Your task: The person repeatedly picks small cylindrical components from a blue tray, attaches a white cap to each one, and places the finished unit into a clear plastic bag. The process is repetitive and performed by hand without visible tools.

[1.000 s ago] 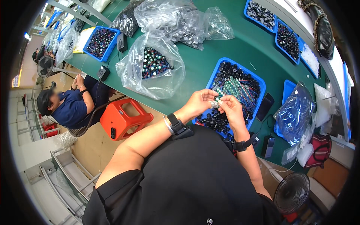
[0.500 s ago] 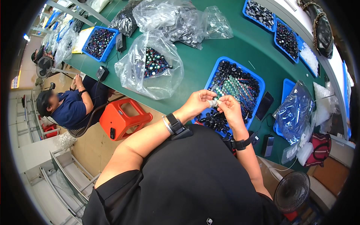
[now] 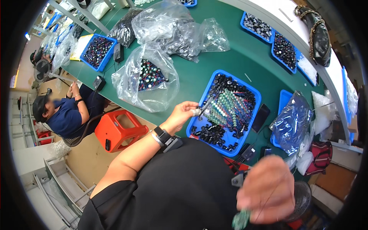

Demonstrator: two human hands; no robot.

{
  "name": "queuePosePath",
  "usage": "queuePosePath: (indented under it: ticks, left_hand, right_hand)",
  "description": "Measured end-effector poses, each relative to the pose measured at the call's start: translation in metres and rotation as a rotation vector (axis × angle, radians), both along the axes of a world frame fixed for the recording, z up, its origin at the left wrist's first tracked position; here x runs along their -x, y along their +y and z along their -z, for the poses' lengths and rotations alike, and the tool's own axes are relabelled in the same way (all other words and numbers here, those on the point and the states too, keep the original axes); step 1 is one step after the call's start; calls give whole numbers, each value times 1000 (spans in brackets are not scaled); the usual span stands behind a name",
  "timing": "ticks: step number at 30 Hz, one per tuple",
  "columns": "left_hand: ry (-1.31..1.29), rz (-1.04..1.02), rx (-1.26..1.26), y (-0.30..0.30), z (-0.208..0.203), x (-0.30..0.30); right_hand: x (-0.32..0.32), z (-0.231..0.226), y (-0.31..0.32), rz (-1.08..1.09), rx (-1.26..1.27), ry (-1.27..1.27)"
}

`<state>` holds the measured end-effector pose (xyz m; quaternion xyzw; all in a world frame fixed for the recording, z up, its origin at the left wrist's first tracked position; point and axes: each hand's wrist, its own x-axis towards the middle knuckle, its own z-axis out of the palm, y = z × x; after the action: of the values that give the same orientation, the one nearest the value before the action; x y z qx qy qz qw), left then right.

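My left hand (image 3: 183,116) is closed at the left edge of a blue tray (image 3: 257,100), a ring on one finger. Out from its fingertips, over the tray, juts a dark slim tool (image 3: 207,104) that looks like tweezers. Close to the camera at the lower right, my right hand (image 3: 267,189) is smeared by motion, its fingers curled. A small green piece (image 3: 240,219) shows at its fingertips, with a thin wire or thread beside it. In the tray, green round parts with coloured wires (image 3: 230,107) lie in rows among loose black caps (image 3: 211,133).
A clear bag of wired parts (image 3: 150,74) lies left of the tray. Further trays of small parts (image 3: 257,27) line the far right. A phone (image 3: 261,117) rests by the tray. Left, a person (image 3: 61,111) sits near a red stool (image 3: 119,128). A fan (image 3: 303,199) stands lower right.
My hands were together over the tray. The right hand has swung down and right toward me with the green piece; the left stays by the tray, now with the dark tool showing. The view has shifted slightly.
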<state>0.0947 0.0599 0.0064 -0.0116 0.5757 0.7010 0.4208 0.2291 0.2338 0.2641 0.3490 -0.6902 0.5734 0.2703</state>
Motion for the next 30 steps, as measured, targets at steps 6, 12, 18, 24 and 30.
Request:
queuePosePath:
  ticks: [6, 12, 18, 24, 30]
  left_hand:
    - [-46, -4, -13, 0, -3, 0]
    - [-44, -61, -20, -12, 9, 1]
    - [-72, -130, -19, -22, 4, 4]
    - [-88, -206, -31, -42, 5, 8]
    - [-78, -320, -31, -64, 8, 12]
  right_hand:
    - [1, -26, -11, -112, 23, 72]
    - [4, -30, -24, -128, 76, 101]
    - [13, -42, -39, -173, 95, 105]
    - [22, -41, -54, -205, 87, 170]
    - [26, -31, -66, -141, 138, 255]
